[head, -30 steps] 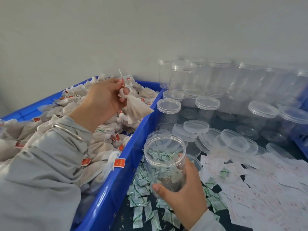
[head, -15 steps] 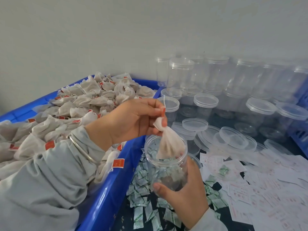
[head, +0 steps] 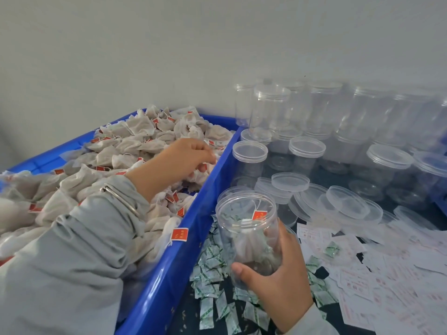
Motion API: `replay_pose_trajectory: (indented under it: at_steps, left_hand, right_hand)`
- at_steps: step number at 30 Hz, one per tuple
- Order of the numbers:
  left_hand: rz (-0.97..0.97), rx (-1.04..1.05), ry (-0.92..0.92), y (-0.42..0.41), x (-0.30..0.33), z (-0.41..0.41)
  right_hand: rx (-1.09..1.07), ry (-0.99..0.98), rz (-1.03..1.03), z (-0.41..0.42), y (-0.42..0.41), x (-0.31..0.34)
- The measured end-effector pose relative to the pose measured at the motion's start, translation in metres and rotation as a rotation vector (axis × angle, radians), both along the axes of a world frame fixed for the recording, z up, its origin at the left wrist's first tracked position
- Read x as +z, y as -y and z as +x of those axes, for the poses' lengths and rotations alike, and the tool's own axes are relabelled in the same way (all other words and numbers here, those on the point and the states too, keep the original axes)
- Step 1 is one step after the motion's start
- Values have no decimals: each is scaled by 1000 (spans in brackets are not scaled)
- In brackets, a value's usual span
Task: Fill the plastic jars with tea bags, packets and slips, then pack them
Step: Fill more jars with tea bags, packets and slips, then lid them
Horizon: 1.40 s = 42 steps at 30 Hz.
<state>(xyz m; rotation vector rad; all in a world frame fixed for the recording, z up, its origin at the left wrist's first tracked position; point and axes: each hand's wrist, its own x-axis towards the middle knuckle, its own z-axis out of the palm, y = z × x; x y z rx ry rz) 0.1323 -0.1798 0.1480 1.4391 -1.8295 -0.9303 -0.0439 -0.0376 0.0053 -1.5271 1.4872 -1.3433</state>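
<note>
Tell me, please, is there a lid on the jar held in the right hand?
No, the jar gripped by the right hand is open at the top, with a tea bag inside.

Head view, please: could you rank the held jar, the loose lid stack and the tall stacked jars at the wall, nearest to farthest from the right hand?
1. Held jar, gripped by the right hand.
2. Loose lid stack, just behind it.
3. Tall stacked jars, far back at the wall.
</note>
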Motion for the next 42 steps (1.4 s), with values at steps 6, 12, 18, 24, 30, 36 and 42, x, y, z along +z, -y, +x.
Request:
replay_pose_trajectory:
  at_steps: [6, 12, 18, 24, 30, 36, 42]
  left_hand:
    - [-134, 154, 397, 25, -20, 25]
    - [71, -98, 1173, 21, -40, 32]
    - [29, -29, 1237, 23, -44, 28]
    - [-10, 59, 1054, 28, -35, 36]
    - [-26, 141, 839, 29, -25, 45]
    - [-252, 408, 866, 32, -15, 53]
    - [-385, 466, 563, 30, -4, 53]
  right_hand:
    - [-6, 32, -37, 1, -1, -1]
    - [0, 47, -28, 0, 0, -2]
    - [-31, 12, -36, 0, 2, -4]
    - [-41, 8, -32, 0, 2, -4]
    - [-49, -31, -34, 1, 2, -4]
    - [-54, -42, -34, 2, 1, -1]
    - [-42, -46, -17, 4, 0, 1]
